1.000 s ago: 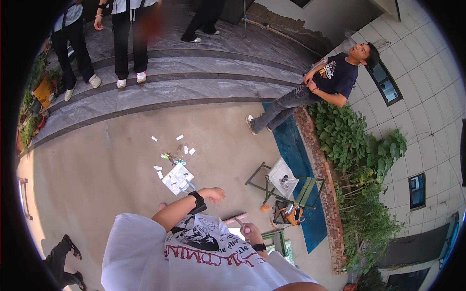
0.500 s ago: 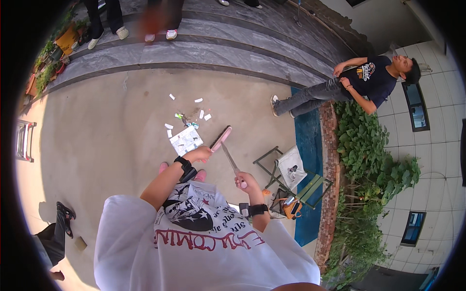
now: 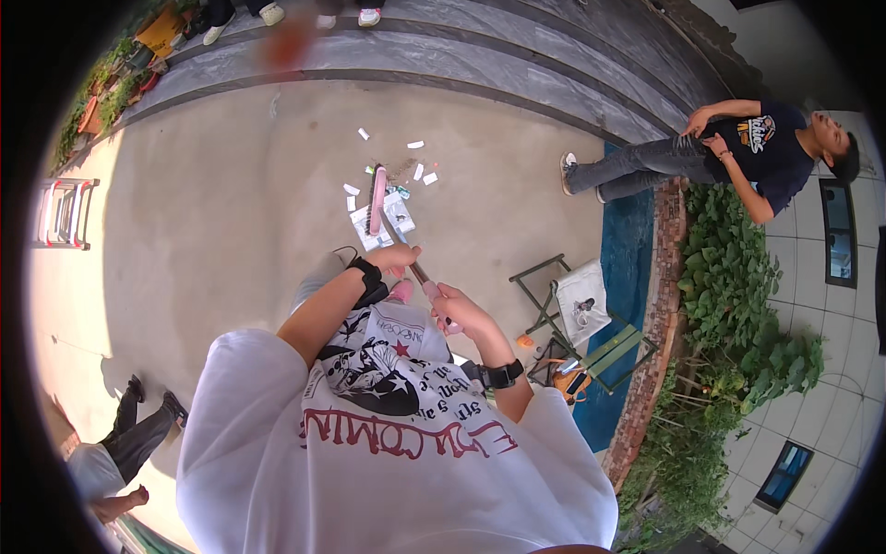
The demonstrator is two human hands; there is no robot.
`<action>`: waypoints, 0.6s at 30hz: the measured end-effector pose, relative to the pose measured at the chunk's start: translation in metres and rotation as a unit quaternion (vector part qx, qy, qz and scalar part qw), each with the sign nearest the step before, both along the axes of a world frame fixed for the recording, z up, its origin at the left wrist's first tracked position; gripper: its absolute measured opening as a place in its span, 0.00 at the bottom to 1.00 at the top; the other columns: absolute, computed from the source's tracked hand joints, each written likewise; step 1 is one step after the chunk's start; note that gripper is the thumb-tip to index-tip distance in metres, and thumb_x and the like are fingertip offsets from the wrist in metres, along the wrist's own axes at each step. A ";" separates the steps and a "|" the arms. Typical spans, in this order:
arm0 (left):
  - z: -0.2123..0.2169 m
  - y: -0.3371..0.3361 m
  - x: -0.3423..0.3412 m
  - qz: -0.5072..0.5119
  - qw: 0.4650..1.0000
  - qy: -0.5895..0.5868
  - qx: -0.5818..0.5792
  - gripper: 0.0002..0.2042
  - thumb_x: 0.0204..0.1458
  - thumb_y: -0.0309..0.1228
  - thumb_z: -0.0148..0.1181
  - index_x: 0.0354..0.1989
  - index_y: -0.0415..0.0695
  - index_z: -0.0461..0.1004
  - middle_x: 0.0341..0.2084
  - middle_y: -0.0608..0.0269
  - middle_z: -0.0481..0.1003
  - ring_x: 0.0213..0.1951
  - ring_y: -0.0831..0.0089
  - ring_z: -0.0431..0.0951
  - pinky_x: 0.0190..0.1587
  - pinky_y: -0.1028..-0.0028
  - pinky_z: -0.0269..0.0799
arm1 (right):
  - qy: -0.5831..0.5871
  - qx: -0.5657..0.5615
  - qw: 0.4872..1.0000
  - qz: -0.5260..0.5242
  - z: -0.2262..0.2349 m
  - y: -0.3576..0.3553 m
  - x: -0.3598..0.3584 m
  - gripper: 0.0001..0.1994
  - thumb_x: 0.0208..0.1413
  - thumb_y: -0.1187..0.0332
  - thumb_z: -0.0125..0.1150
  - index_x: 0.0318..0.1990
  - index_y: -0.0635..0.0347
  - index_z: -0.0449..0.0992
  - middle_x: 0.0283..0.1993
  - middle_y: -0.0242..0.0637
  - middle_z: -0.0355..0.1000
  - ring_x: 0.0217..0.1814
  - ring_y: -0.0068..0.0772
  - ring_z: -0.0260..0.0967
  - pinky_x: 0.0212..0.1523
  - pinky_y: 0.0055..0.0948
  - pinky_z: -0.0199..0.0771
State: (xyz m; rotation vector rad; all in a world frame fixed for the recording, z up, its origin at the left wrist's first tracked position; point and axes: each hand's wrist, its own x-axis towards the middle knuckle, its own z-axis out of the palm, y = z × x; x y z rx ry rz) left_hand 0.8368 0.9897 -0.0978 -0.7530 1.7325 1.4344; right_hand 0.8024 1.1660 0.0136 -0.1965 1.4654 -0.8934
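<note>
A broom (image 3: 378, 198) with a pink head, dark bristles and a metal pole slants away from me over the litter. My right hand (image 3: 461, 314) is closed round the pink grip at its near end. Further up the pole my left hand (image 3: 395, 258) is closed on it, not far from the head. Beneath the head lies a white flat thing (image 3: 399, 214) with printed patches, partly covered by the broom. Several white scraps (image 3: 415, 144) and a patch of dark debris (image 3: 401, 170) lie on the concrete around it.
Grey steps (image 3: 461, 60) rise ahead. A person (image 3: 729, 152) stands at right beside a blue strip. Folding stools (image 3: 581, 305) and an orange bag (image 3: 572, 380) stand to my right. Another person (image 3: 129, 443) is at lower left; a folded ladder (image 3: 66, 212) is at far left.
The broom head has swung left over the white flat thing. My left hand has gone from beside the head to the pole. The person at lower left shows more.
</note>
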 end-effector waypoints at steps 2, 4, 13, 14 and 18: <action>0.002 -0.004 0.008 0.013 1.000 -0.018 0.003 0.30 0.45 0.54 0.34 0.44 0.36 0.59 0.33 0.51 0.68 0.32 0.65 0.72 0.30 0.69 0.68 | 0.016 0.009 0.999 0.028 0.008 -0.014 0.005 0.13 0.46 0.70 0.41 0.41 0.61 0.57 0.24 0.35 0.59 0.14 0.22 0.58 0.11 0.20 0.60; 0.002 -0.009 0.013 0.076 0.996 -0.039 0.021 0.30 0.45 0.53 0.35 0.44 0.35 0.60 0.32 0.53 0.69 0.28 0.67 0.73 0.28 0.70 0.67 | 0.034 0.017 0.998 0.055 0.019 -0.023 0.009 0.13 0.45 0.72 0.39 0.41 0.61 0.58 0.24 0.36 0.59 0.15 0.23 0.59 0.12 0.22 0.62; 0.026 -0.067 -0.024 0.103 0.992 0.058 0.052 0.18 0.41 0.42 0.48 0.28 0.36 0.66 0.19 0.58 0.70 0.21 0.71 0.72 0.23 0.73 0.67 | 0.059 -0.012 0.998 -0.012 0.043 -0.084 -0.011 0.18 0.43 0.71 0.41 0.44 0.65 0.54 0.24 0.35 0.60 0.15 0.21 0.58 0.12 0.20 0.59; 0.030 -0.073 -0.033 0.097 0.992 0.054 0.054 0.18 0.41 0.42 0.48 0.28 0.36 0.66 0.19 0.58 0.70 0.21 0.71 0.72 0.23 0.73 0.67 | 0.056 -0.009 0.998 -0.019 0.052 -0.097 -0.018 0.18 0.43 0.71 0.41 0.44 0.65 0.54 0.24 0.35 0.60 0.15 0.21 0.58 0.12 0.20 0.59; 0.056 -0.089 -0.069 0.271 0.949 0.112 0.111 0.10 0.41 0.32 0.51 0.25 0.36 0.64 0.16 0.61 0.67 0.16 0.75 0.69 0.18 0.78 0.66 | 0.033 -0.046 0.995 -0.083 0.071 -0.131 -0.052 0.20 0.42 0.73 0.42 0.46 0.64 0.53 0.25 0.35 0.60 0.16 0.20 0.58 0.14 0.20 0.60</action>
